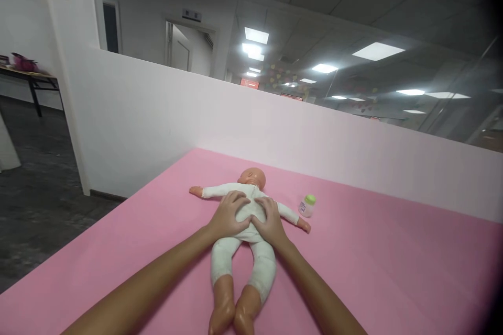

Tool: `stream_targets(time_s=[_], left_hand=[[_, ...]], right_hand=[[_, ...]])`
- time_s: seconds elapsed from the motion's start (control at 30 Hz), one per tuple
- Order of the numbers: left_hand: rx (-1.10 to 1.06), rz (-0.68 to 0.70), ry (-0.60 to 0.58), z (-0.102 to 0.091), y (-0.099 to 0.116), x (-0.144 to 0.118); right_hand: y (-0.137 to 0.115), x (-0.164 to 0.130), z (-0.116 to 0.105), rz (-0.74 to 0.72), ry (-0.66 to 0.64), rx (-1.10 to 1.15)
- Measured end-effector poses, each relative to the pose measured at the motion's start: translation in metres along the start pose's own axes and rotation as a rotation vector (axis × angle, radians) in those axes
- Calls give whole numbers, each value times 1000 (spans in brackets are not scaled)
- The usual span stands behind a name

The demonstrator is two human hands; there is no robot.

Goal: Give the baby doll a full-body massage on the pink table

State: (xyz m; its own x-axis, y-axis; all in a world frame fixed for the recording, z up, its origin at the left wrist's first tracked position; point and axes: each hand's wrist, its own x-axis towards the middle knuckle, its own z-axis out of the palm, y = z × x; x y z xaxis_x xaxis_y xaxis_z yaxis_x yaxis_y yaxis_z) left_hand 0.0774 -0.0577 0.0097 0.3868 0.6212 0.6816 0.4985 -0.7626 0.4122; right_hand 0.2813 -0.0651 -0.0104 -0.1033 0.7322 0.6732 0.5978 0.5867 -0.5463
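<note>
1. Doll (251,209) in a white suit lies on its back, arms spread, on the pink counter (373,267), bare feet towards the person.
2. Pink covers the whole counter; a low white wall (165,115) runs along its far edge, and past it is an office room with ceiling lights and an open doorway.
3. Left hand (229,215) lies flat on the doll's chest, fingers spread; its grip is wide and closes on nothing.
4. Right hand (271,222) presses the doll's belly just beside the left, fingers likewise spread and flat.
5. A small bottle (307,205) with a green cap stands just right of the right hand, near the doll's arm.
</note>
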Motion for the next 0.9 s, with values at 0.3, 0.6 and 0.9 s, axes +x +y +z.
stream_targets(time_s=[0.3, 0.6, 0.9], left_hand=[[-9, -173, -48, 7, -3, 5], [42, -86, -33, 10, -8, 1], [68, -167, -69, 5, 5, 9]], right_hand=[[-2, 5, -3, 111, -92, 80], [6, -3, 10, 54, 65, 12], [-4, 1, 0, 102, -5, 14]])
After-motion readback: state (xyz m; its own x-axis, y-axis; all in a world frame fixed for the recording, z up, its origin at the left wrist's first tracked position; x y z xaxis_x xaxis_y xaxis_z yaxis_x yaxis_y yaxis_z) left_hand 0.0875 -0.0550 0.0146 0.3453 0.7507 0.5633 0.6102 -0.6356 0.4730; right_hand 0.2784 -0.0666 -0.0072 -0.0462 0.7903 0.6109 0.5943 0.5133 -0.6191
